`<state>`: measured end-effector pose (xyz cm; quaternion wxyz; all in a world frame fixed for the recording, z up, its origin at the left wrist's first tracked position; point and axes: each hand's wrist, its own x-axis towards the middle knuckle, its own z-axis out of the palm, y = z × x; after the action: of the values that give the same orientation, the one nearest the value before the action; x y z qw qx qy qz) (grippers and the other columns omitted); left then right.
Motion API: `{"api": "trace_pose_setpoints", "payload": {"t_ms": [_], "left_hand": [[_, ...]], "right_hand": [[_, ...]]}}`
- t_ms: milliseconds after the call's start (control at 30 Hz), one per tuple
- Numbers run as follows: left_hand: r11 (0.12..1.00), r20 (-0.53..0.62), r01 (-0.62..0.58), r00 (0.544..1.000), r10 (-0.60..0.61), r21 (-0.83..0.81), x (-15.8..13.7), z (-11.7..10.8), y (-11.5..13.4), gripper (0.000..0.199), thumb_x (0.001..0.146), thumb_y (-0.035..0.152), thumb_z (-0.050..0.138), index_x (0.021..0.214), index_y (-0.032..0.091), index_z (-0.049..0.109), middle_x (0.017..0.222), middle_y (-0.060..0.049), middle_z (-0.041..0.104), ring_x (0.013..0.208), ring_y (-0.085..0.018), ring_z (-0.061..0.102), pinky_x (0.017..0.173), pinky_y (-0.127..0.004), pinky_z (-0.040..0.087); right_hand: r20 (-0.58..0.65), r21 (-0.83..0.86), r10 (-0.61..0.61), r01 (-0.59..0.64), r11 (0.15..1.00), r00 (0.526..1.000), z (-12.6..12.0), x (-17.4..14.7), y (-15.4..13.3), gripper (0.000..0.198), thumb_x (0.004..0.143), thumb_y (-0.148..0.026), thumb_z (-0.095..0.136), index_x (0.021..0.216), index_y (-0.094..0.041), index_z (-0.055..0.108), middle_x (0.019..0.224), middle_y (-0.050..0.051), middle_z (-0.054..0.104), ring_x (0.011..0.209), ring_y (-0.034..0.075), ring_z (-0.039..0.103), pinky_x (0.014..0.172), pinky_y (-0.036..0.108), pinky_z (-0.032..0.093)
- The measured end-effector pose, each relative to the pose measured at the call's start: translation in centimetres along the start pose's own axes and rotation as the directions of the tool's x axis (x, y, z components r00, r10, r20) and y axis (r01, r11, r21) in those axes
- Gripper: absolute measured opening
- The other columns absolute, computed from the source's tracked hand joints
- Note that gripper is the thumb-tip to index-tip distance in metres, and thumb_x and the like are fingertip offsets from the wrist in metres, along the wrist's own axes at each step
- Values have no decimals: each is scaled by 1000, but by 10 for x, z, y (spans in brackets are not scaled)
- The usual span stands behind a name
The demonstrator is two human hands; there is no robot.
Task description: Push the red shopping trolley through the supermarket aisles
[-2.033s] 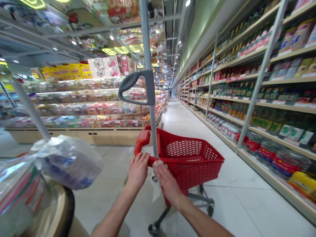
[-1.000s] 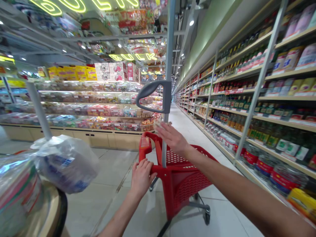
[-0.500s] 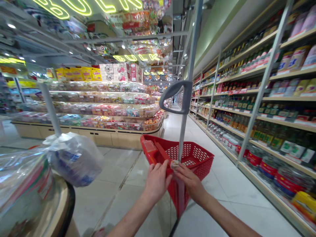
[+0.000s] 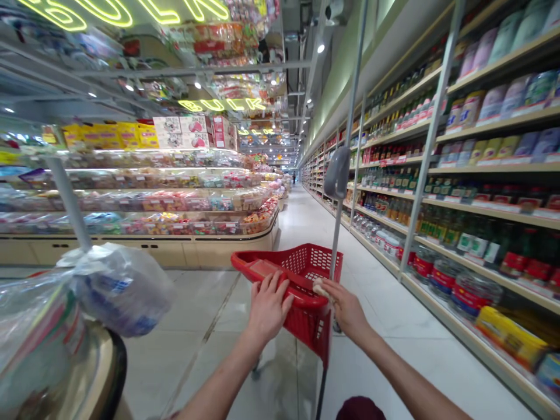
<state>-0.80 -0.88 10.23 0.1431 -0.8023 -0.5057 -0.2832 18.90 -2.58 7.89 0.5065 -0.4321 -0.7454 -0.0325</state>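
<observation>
A red rolling shopping basket (image 4: 306, 335) with perforated sides stands in front of me on the tiled floor. My left hand (image 4: 269, 306) lies over its near rim, fingers hooked across the edge. My right hand (image 4: 345, 306) pinches a small crumpled whitish cloth or tissue (image 4: 321, 287) at the rim's right end, beside the upright metal pole (image 4: 338, 233). A grey plastic handle (image 4: 336, 172) sits partway up this pole, seen nearly edge-on. What lies under my left fingers is hidden.
Tall shelves of bottles and jars (image 4: 437, 233) line the right side. Tiered bulk bins (image 4: 175, 201) fill the left background. At near left, a rounded counter (image 4: 105, 361) carries clear plastic bags, and a white plastic bag (image 4: 122, 289) hangs by a post (image 4: 70, 204).
The basket has turned and shifted left, and its grey handle has swung from a side-on to an edge-on view. My right hand has moved slightly right with the whitish wad; my left hand stays on the rim.
</observation>
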Motion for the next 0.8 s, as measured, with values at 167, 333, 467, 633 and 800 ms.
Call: {"api": "trace_pose_setpoints", "payload": {"t_ms": [167, 333, 467, 633, 800], "left_hand": [[992, 4, 122, 992, -122, 10, -2, -2, -10, 60, 78, 53, 39, 123, 13, 43, 133, -14, 38, 123, -27, 31, 99, -46, 24], [989, 12, 139, 990, -139, 45, -13, -9, 8, 60, 79, 54, 35, 122, 13, 44, 132, -13, 41, 124, -27, 31, 100, -48, 22], [995, 13, 97, 995, -98, 35, -27, -19, 22, 56, 81, 50, 34, 121, 13, 44, 132, -12, 41, 124, -26, 32, 101, -47, 22], [983, 0, 173, 985, -173, -62, -29, -31, 39, 49, 84, 41, 32, 120, 11, 45, 130, -14, 43, 123, -26, 33, 101, -49, 21], [920, 87, 56, 996, -24, -389, -12, -37, 66, 45, 88, 33, 15, 125, 23, 37, 129, -5, 47, 118, -15, 41, 100, -41, 25]], "right_hand": [[-76, 21, 50, -48, 999, 996, -6, -5, -14, 50, 65, -2, 34, 102, -19, 62, 104, 5, 63, 98, 16, 58, 89, 34, 47], [-64, -94, -86, 80, 992, 994, -6, -22, -27, 51, 67, -2, 35, 109, -20, 58, 117, 6, 55, 109, 19, 50, 93, 39, 43], [-226, -217, 48, -98, 971, 973, -30, -35, 2, 53, 63, 0, 34, 105, -20, 60, 113, 7, 58, 103, 19, 54, 90, 39, 45], [-264, -69, 39, -59, 996, 964, -8, -23, -12, 45, 66, -4, 38, 101, -17, 61, 110, 9, 59, 107, 22, 52, 94, 41, 40], [-109, 564, 318, -205, 800, 942, 13, 9, -37, 44, 73, -21, 49, 117, -20, 51, 111, 8, 59, 104, 20, 54, 89, 35, 44]]}}
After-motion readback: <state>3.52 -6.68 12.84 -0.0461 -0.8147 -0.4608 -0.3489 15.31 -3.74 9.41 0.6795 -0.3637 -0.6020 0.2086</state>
